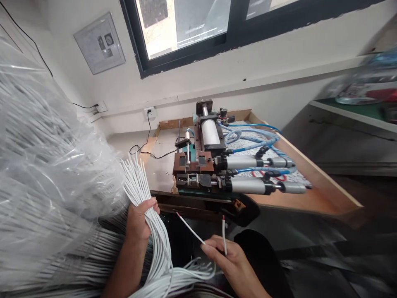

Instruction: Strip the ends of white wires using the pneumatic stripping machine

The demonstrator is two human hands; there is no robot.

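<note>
A thick bundle of white cables [156,229] is wrapped in my left hand [139,219], its cut ends fanning upward above the fist. Lower down, the bundle bends to the right across my lap. My right hand [228,256] pinches a white cable [191,230] between thumb and fingers, its reddish tip pointing up and left. Another white cable end [223,236], also with a red tip, stands upright between the fingers of that hand. Beyond both hands is a pneumatic machine [201,165] with silver cylinders and a brown clamp block.
The machine sits in a wooden-edged tray [325,186] with blue air hoses [254,142]. Large plastic-wrapped stacks of white cables [56,174] rise at the left. A green-topped shelf [362,111] holds blurred items at the right. A window [192,25] is above.
</note>
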